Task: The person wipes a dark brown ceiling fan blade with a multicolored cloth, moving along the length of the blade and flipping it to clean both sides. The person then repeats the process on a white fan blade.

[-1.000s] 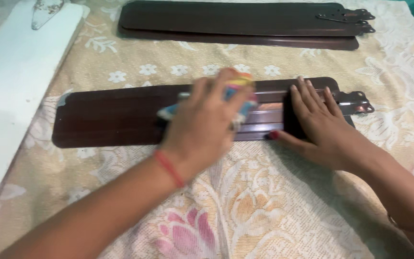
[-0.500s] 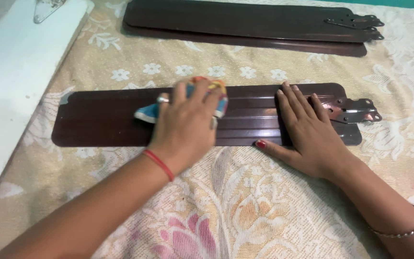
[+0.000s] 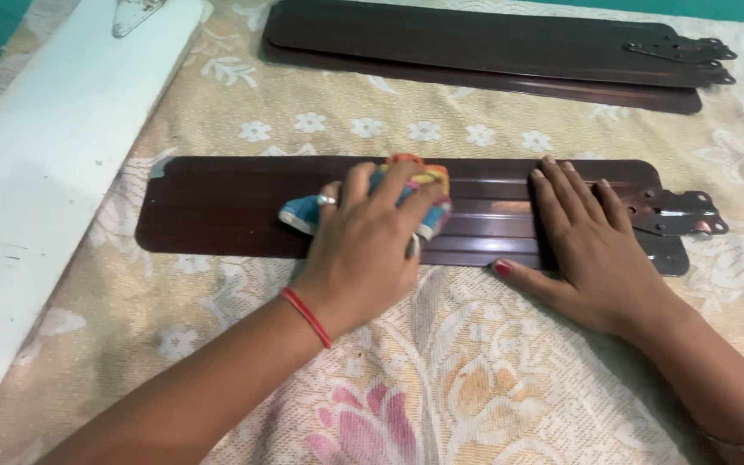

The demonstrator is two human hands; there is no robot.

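Observation:
A dark brown fan blade [image 3: 226,207] lies flat across a floral lace cloth [image 3: 441,387], its metal bracket [image 3: 678,213] at the right end. My left hand [image 3: 368,250] presses a bunched multicoloured cloth [image 3: 406,185] onto the middle of the blade. My right hand [image 3: 592,245] lies flat with fingers spread on the blade's right part, just left of the bracket, holding nothing.
Two more dark fan blades [image 3: 475,43] are stacked at the far edge, brackets to the right. A long white board [image 3: 53,172] runs along the left side, with a metal piece [image 3: 135,13] at its far end.
My left hand has slid the cloth leftward along the blade from near the right hand toward the middle. My right hand stays flat near the bracket.

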